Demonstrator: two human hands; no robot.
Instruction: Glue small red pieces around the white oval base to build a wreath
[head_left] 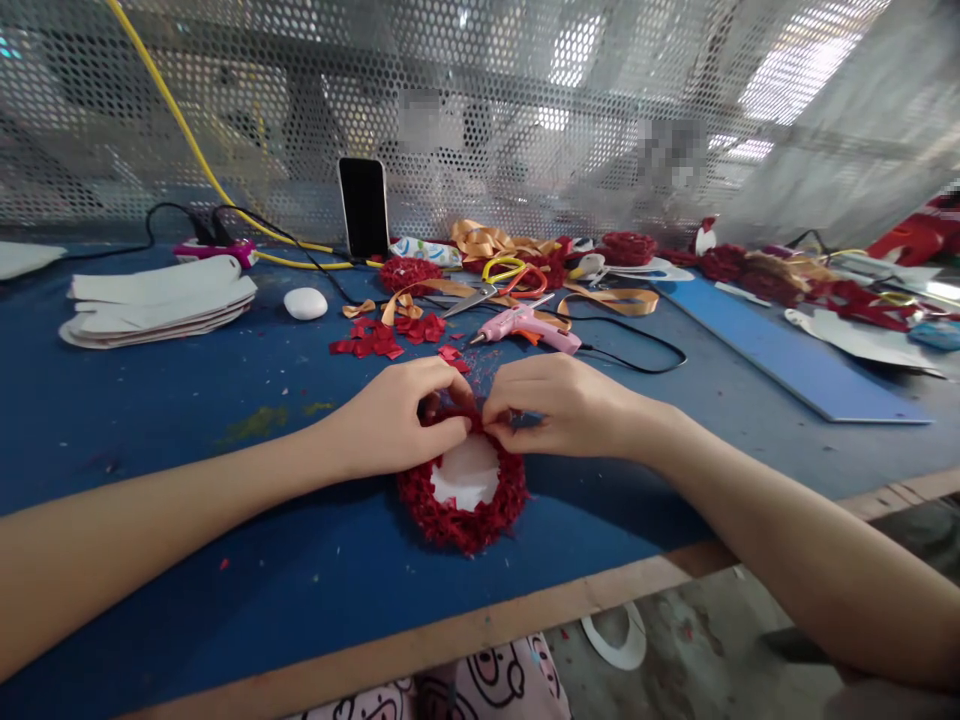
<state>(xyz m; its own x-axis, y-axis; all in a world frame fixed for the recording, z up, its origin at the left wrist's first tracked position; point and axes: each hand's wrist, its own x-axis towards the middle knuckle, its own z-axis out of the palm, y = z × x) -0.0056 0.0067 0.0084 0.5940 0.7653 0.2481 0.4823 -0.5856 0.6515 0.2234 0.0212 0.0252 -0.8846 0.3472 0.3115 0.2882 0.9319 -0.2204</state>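
Note:
A ring of ruffled dark red ribbon pieces (pixel 461 527) with a white middle lies on the blue table near the front edge. My left hand (pixel 405 420) grips its far left side, thumb on top and fingers curled round behind. My right hand (pixel 562 405) is closed in a pinch at the ring's far edge, its fingertips almost meeting my left thumb. What sits between those right fingertips is hidden. Beyond my hands lie loose red ribbon pieces (pixel 371 338) and a pink glue gun (pixel 525 325), its nozzle pointing left.
Scissors with yellow and red handles (pixel 506 280) lie behind the glue gun among orange ribbon (pixel 615 300). White card shapes (pixel 161 300) are stacked at left, near a white rounded object (pixel 305 303). A phone (pixel 364 210) stands against the perforated metal screen (pixel 292 110). A blue board (pixel 795 350) lies at right.

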